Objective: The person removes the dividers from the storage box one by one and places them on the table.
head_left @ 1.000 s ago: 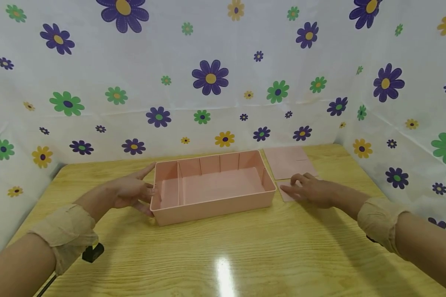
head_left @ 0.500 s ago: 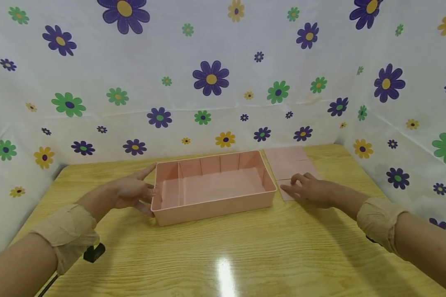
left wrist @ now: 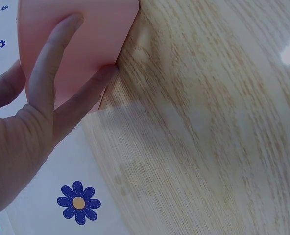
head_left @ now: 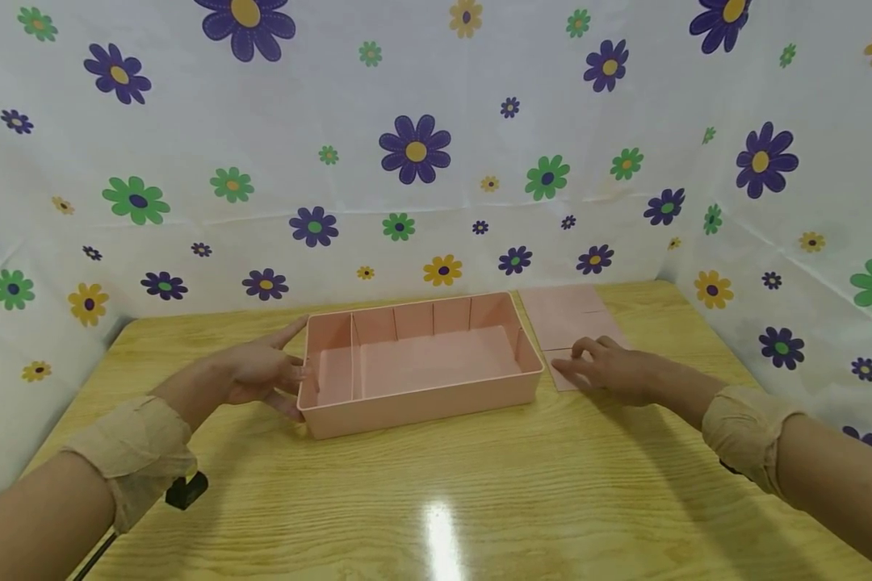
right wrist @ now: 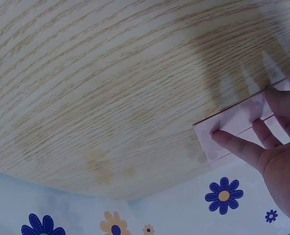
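Note:
A long pink plastic box (head_left: pixel 421 407) stands on the table, its open top facing up. A thin divider (head_left: pixel 352 359) sets off a narrow compartment at its left end. My left hand (head_left: pixel 257 373) is at that end; in the left wrist view its fingertips touch the outer wall with the fingers fairly straight. Beside the box's right end lie flat pink panels, a large one (head_left: pixel 563 313) behind and a narrower one (head_left: pixel 565 382) in front. My right hand (head_left: pixel 614 373) rests over the narrower panel, fingertips on it, partly covering it.
The wood-grain table (head_left: pixel 378 500) extends in front of the box. A white flowered cloth (head_left: pixel 363 181) hangs behind and along the sides. Both wrists wear beige wraps, and a black device (head_left: pixel 186 490) sits under the left one.

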`<action>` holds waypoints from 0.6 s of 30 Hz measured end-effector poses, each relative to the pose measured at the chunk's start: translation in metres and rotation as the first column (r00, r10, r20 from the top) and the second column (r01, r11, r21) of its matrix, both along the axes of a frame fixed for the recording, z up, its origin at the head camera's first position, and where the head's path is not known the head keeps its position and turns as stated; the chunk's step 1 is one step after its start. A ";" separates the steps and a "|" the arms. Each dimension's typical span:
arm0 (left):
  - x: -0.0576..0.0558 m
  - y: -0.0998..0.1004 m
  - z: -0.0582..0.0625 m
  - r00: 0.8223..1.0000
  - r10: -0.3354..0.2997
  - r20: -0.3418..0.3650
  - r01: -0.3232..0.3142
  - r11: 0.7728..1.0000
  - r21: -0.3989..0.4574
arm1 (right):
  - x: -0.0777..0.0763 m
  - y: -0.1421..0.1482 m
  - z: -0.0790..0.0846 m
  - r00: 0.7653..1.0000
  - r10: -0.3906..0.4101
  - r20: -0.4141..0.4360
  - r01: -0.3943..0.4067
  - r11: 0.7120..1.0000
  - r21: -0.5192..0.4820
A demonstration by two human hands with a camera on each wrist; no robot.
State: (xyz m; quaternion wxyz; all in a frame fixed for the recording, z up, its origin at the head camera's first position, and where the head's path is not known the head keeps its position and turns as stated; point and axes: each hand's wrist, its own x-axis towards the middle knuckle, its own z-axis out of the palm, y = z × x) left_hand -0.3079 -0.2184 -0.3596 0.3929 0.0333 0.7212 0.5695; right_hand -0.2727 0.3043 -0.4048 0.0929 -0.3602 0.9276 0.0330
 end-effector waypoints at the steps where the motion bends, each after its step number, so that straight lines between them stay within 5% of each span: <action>1: 0.000 0.000 0.000 1.000 -0.002 0.000 0.002 1.000 0.001 | 0.000 0.001 0.000 1.000 0.005 -0.007 -0.005 1.000 -0.001; 18: 0.000 0.000 0.001 1.000 0.018 0.009 -0.018 1.000 -0.017 | -0.001 -0.001 -0.003 0.999 0.006 -0.045 -0.006 1.000 -0.002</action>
